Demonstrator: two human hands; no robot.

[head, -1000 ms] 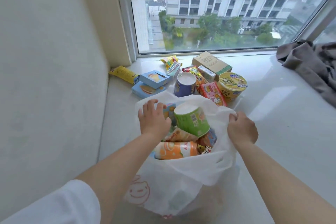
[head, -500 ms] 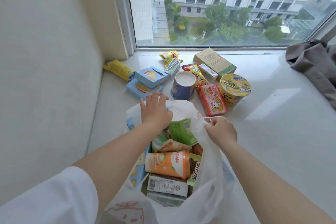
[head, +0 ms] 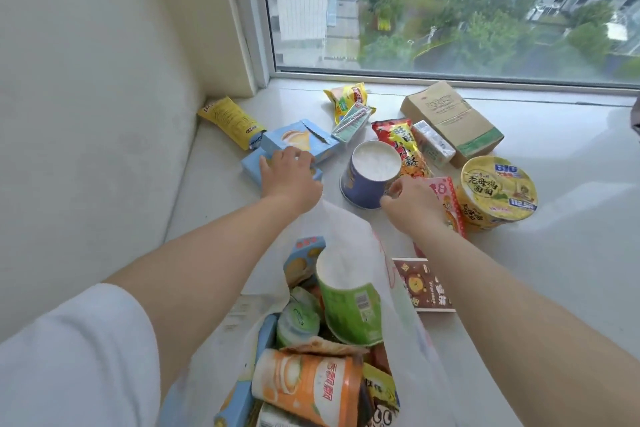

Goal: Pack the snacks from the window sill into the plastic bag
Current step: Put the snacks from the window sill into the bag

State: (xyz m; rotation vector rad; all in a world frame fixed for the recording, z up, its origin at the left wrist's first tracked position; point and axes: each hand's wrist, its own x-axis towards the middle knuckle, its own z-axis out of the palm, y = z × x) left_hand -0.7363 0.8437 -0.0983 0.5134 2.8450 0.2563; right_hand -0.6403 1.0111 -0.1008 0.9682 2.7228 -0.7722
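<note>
Left hand [head: 289,177] lies on the blue boxes [head: 294,149], fingers curled; right hand [head: 410,203] touches the purple cup [head: 369,177], fingers spread, near the sill's [head: 571,236] left corner.

A white plastic bag [head: 349,236] is gaping open on the window sill [head: 554,270], and is holding a green cup [head: 349,305] standing upright, an orange cup [head: 308,388] lying on its side and several smaller packets. Beyond the bag's far rim, a purple cup [head: 367,177] with a white lid is standing upright. Left of the purple cup, two light blue boxes [head: 298,146] are lying stacked, with a yellow packet [head: 230,121] beside them. Right of the purple cup, a red snack bag [head: 401,142], a pink box [head: 446,204], a yellow noodle bowl [head: 497,191] and a brown carton [head: 450,118] are lying close together.
</note>
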